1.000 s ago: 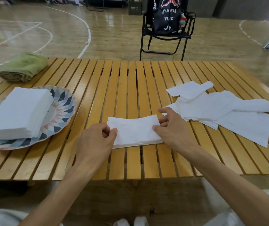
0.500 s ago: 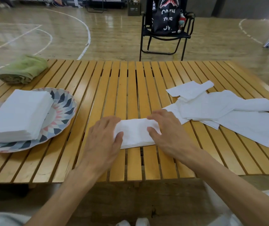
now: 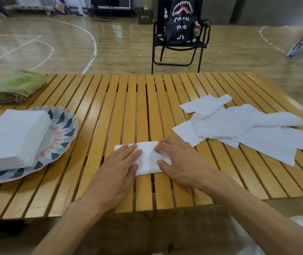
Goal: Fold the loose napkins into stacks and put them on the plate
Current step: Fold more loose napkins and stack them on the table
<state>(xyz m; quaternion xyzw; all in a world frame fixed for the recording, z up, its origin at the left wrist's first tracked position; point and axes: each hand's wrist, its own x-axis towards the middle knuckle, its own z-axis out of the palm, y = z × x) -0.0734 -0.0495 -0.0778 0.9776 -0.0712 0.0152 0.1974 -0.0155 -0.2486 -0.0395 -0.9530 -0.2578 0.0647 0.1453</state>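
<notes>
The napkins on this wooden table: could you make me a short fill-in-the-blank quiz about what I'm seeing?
1. Both hands, left hand and right hand, press flat on a folded ____.
2. The finished stack sits on the patterned ____.
3. The loose napkins lie to the person's ____.
4. The rolled cloth at the table's far left corner is ____ in colour.

Missing words: napkin; plate; right; green

One head-worn wide-angle view is given, aimed forward and down over the near edge of the tabletop (image 3: 143, 111); close hands (image 3: 117, 168) are seen below, the floor (image 3: 64, 48) beyond.
</notes>
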